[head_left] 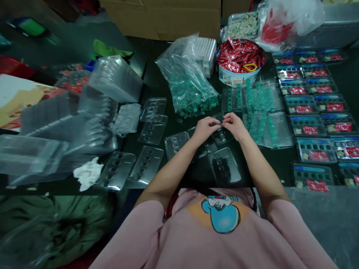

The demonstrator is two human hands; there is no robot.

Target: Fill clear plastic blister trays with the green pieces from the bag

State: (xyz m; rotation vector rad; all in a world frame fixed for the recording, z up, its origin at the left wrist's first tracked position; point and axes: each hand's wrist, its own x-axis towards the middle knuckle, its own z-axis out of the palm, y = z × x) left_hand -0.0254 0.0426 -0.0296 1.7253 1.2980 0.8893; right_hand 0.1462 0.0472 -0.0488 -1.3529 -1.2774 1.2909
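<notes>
My left hand (206, 127) and my right hand (233, 124) are close together over a clear plastic tray (223, 136) with small moulded wells. The fingertips of both are pinched. Whatever they hold is too small and blurred to name. More clear trays lie around my forearms, such as one tray (224, 166) close to my body and another tray (175, 144) left of my left wrist. Just beyond my hands, a heap of small green translucent pieces (193, 101) spills from a clear plastic bag (183, 67). Strips of green pieces (262, 127) lie right of my right hand.
Stacks of clear plastic trays (116, 76) fill the left side, with a crumpled white tissue (88, 172) in front. A round tin (238, 76) holds red packets and yellow-handled scissors (249, 67). Filled trays (316, 149) stand in rows at right. A cardboard box (174, 18) is behind.
</notes>
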